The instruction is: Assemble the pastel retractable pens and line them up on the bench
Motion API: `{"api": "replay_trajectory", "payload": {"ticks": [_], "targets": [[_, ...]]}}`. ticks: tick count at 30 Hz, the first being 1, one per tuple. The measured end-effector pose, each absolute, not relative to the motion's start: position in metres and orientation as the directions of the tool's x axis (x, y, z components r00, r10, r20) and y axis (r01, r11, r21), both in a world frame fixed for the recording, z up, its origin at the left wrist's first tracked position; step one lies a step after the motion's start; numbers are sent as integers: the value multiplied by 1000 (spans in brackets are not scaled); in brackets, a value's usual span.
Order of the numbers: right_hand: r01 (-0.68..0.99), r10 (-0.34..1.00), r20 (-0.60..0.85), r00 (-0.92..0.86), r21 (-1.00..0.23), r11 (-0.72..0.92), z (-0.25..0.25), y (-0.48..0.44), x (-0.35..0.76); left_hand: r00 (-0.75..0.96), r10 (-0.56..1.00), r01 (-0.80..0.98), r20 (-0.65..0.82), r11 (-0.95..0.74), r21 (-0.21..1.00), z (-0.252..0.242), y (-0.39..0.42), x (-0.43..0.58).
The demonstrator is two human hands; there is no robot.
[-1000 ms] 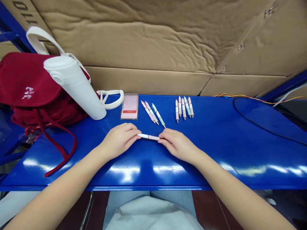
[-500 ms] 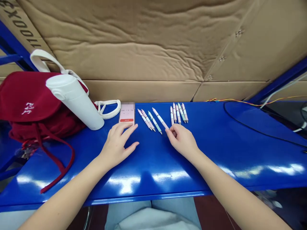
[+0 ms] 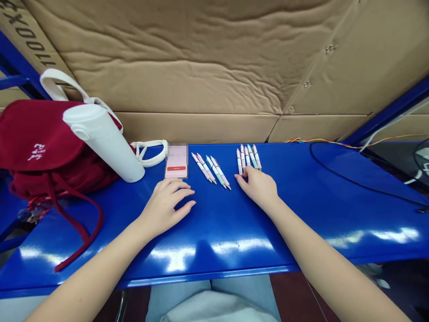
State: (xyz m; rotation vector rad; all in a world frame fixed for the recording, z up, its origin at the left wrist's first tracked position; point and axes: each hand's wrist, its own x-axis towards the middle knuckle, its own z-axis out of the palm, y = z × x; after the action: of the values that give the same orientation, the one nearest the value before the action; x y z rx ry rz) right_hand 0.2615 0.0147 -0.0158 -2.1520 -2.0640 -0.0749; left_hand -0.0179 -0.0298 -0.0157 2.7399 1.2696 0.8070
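Two groups of pastel pens lie on the blue table (image 3: 301, 210). The left group (image 3: 211, 170) holds several pens slanting toward me. The right group (image 3: 248, 156) holds several pens side by side. My right hand (image 3: 259, 188) reaches to the near ends of the right group, its fingertips touching them; whether it grips one is hidden. My left hand (image 3: 167, 203) lies flat on the table with fingers spread, just in front of a phone (image 3: 176, 162) with a red button on its screen.
A white flask (image 3: 103, 138) with a strap leans against a red bag (image 3: 36, 147) at the left. Cardboard sheets line the back. A black cable (image 3: 351, 176) loops over the right of the table, and coloured wires run along its far edge.
The pen held between both hands was laid with the left group. My left hand opened flat on the table. My right hand moved over to the right group of pens.
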Motion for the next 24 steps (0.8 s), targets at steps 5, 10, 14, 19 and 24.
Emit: {"api": "replay_trajectory", "payload": {"ticks": [5,10,14,19,24], "targets": [[967,976,170,135,-239,-92,-10,11,265,545,693,706,473,-683,187,-14,-30,-18],[778,956,143,-257,-556,293,-5,-17,248,526,567,742,634,-671,-15,-7,-33,-14],[628,846,93,-525,-629,459,-8,-35,224,679,483,637,553,-762,-117,-9,-36,-9],[634,843,87,-531,-619,463,-14,-36,220,694,537,631,479,-775,-47,-17,-37,-5],[641,843,109,-528,-599,479,-15,-37,222,704,551,630,448,-775,-37,-20,-37,-3]]}}
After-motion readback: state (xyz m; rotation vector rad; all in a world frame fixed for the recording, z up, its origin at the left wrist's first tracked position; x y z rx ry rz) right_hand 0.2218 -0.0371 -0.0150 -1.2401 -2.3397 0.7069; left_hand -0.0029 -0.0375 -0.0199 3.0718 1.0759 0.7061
